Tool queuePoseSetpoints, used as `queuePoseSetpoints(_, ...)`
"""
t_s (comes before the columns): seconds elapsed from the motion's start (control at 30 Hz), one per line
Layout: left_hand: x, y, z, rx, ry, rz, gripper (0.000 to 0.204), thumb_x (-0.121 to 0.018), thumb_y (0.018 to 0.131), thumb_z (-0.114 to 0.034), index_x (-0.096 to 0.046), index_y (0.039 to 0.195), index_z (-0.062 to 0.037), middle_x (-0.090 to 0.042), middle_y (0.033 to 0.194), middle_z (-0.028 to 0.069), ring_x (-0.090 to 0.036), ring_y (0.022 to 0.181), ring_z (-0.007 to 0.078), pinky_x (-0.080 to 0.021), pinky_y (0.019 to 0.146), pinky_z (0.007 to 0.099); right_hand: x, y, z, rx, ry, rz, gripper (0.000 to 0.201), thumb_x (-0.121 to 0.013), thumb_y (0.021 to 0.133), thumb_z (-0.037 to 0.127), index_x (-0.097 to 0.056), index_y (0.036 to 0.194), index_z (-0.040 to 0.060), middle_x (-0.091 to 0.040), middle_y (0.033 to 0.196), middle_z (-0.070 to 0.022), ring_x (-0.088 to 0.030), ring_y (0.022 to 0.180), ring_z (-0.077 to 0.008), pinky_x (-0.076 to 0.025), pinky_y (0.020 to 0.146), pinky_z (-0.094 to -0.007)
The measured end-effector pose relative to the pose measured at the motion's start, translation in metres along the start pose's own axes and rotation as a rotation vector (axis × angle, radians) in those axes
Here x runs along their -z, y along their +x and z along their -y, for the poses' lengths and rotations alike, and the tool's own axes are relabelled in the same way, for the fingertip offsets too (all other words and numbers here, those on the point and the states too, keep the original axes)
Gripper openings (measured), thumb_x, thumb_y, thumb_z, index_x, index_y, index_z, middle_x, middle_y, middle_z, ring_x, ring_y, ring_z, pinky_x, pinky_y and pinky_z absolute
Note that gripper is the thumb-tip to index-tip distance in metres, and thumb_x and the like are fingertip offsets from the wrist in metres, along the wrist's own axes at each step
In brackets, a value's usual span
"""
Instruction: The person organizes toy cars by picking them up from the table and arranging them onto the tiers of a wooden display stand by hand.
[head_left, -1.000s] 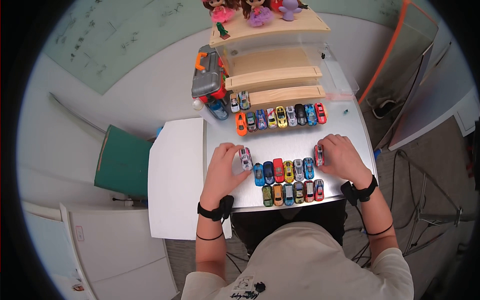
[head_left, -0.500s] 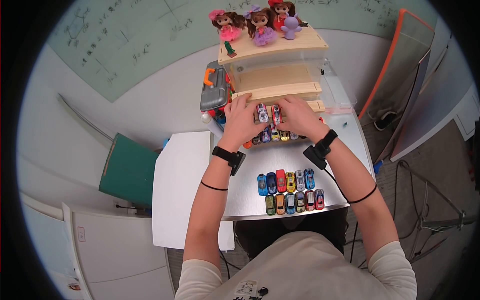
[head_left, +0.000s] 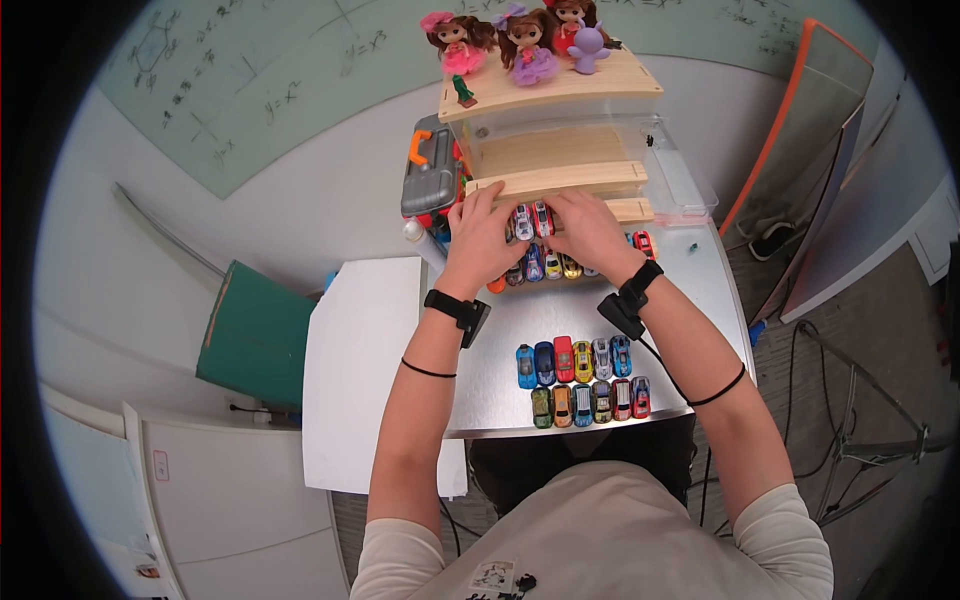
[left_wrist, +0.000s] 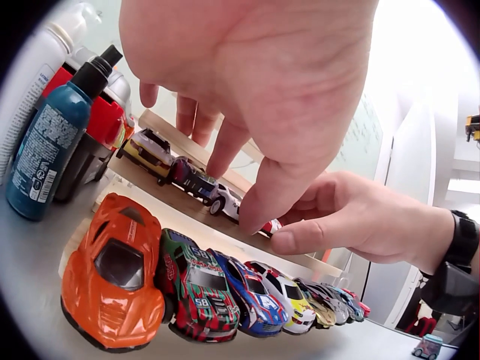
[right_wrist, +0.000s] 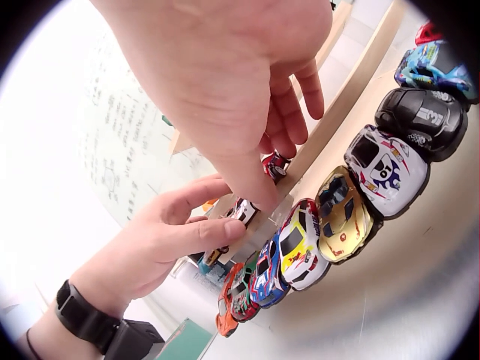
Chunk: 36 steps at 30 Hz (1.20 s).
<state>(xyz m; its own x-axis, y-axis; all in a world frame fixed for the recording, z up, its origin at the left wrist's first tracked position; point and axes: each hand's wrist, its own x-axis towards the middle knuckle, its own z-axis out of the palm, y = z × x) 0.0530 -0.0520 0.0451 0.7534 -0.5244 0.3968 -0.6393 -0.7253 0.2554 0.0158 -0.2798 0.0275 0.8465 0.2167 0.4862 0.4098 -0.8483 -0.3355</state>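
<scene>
My left hand (head_left: 482, 238) pinches a white and pink toy car (head_left: 522, 222) between thumb and fingers over the lower wooden step. Close on its right, my right hand (head_left: 592, 238) holds a red and white toy car (head_left: 543, 219) the same way. The two cars stand side by side, noses toward me. On that step, left of them, are a yellow and white toy car (left_wrist: 148, 152) and a dark purple one (left_wrist: 193, 180). Below my hands runs a row of toy cars, from an orange car (left_wrist: 116, 270) past a black car (right_wrist: 424, 120).
Two rows of toy cars, with a red car (head_left: 564, 358) among them, stand near the table's (head_left: 475, 405) front edge. Dolls (head_left: 530, 58) sit on the top shelf (head_left: 560, 92). A grey toolbox (head_left: 432, 170) and a blue spray bottle (left_wrist: 52, 142) are at the left.
Both hands have carried their cars from the front of the table up to the wooden step. Since half a second ago, the red and white car has shifted left toward the white and pink one.
</scene>
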Motion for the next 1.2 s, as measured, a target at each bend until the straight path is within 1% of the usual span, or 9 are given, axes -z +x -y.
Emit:
queuePoseSetpoints(0.3,0.022,-0.031,-0.019,-0.033,-0.048,-0.163,0.067,-0.092,0.082,-0.026,-0.073,0.144,-0.0090,-0.058,0.161,0.0145,-0.048,0.153,0.0379,-0.033,0.128,0.0542,0.019,-0.018,0.003,-0.017,0.052,0.017,0.061,-0.092,0.087,0.027,-0.071,0.140,0.0062,-0.077,0.132,-0.0171,-0.068,0.123,-0.0377,-0.055,0.103,-0.0495)
queuePoseSetpoints(0.4,0.038,-0.070,-0.027,0.025,-0.179,-0.125,0.061,-0.090,0.086,-0.020,-0.072,0.143,-0.0079,-0.063,0.153,0.0136,-0.056,0.145,0.0369,-0.043,0.121,0.0496,0.039,-0.041,0.008,-0.022,0.117,-0.039,0.059,-0.089,0.089,0.024,-0.070,0.143,0.0083,-0.077,0.127,-0.0151,-0.069,0.121,-0.0369,-0.055,0.102,-0.0480)
queuePoseSetpoints(0.5,0.042,-0.117,-0.034,0.102,-0.347,-0.070,0.055,-0.089,0.088,-0.013,-0.072,0.141,-0.0073,-0.066,0.144,0.0131,-0.066,0.131,0.0336,-0.054,0.110,0.0433,0.074,-0.070,0.021,-0.162,0.237,0.077,0.050,-0.084,0.094,0.019,-0.071,0.141,0.0065,-0.073,0.117,-0.0126,-0.069,0.115,-0.0353,-0.056,0.102,-0.0455)
queuePoseSetpoints(0.57,0.043,-0.142,-0.041,0.230,-0.499,0.158,0.057,-0.089,0.088,-0.010,-0.071,0.142,-0.0070,-0.066,0.141,0.0127,-0.069,0.122,0.0301,-0.058,0.103,0.0401,0.096,-0.093,0.028,-0.217,0.291,0.175,0.050,-0.084,0.094,0.020,-0.071,0.140,0.0060,-0.073,0.117,-0.0131,-0.069,0.114,-0.0356,-0.057,0.101,-0.0456)
queuePoseSetpoints(0.67,0.036,-0.169,-0.048,0.236,-0.515,0.255,0.062,-0.090,0.087,-0.009,-0.069,0.145,-0.0070,-0.066,0.139,0.0118,-0.070,0.121,0.0272,-0.058,0.101,0.0389,0.104,-0.132,0.024,-0.252,0.328,0.317,0.051,-0.085,0.093,0.023,-0.071,0.139,0.0053,-0.071,0.119,-0.0142,-0.070,0.113,-0.0361,-0.058,0.099,-0.0459)
queuePoseSetpoints(0.7,0.036,-0.173,-0.052,0.261,-0.543,0.289,0.060,-0.089,0.088,-0.014,-0.070,0.144,-0.0060,-0.067,0.140,0.0158,-0.069,0.126,0.0349,-0.057,0.112,0.0430,0.104,-0.145,0.022,-0.233,0.309,0.359,0.052,-0.086,0.092,0.024,-0.071,0.139,0.0051,-0.070,0.120,-0.0147,-0.070,0.113,-0.0364,-0.059,0.098,-0.0462)
queuePoseSetpoints(0.83,0.024,-0.183,-0.050,0.180,-0.497,0.304,0.072,-0.092,0.082,-0.009,-0.067,0.149,-0.0101,-0.064,0.144,0.0143,-0.065,0.131,0.0338,-0.054,0.114,0.0436,0.099,-0.179,0.019,-0.270,0.283,0.458,0.058,-0.090,0.088,0.026,-0.071,0.138,0.0051,-0.069,0.125,-0.0158,-0.070,0.117,-0.0380,-0.058,0.103,-0.0470)
queuePoseSetpoints(0.9,0.027,-0.181,-0.053,0.178,-0.494,0.357,0.078,-0.093,0.079,-0.010,-0.065,0.151,-0.0101,-0.062,0.148,0.0146,-0.059,0.138,0.0370,-0.049,0.122,0.0461,0.096,-0.188,0.019,-0.261,0.276,0.440,0.062,-0.091,0.086,0.026,-0.071,0.140,0.0052,-0.069,0.126,-0.0152,-0.069,0.118,-0.0368,-0.057,0.105,-0.0459)
queuePoseSetpoints(1.2,0.017,-0.176,-0.048,0.125,-0.387,0.361,0.077,-0.093,0.079,-0.014,-0.065,0.150,-0.0096,-0.062,0.146,0.0130,-0.059,0.136,0.0359,-0.046,0.118,0.0473,0.082,-0.195,0.017,-0.244,0.286,0.362,0.066,-0.093,0.083,0.024,-0.071,0.142,0.0061,-0.067,0.122,-0.0149,-0.066,0.118,-0.0375,-0.054,0.105,-0.0465)
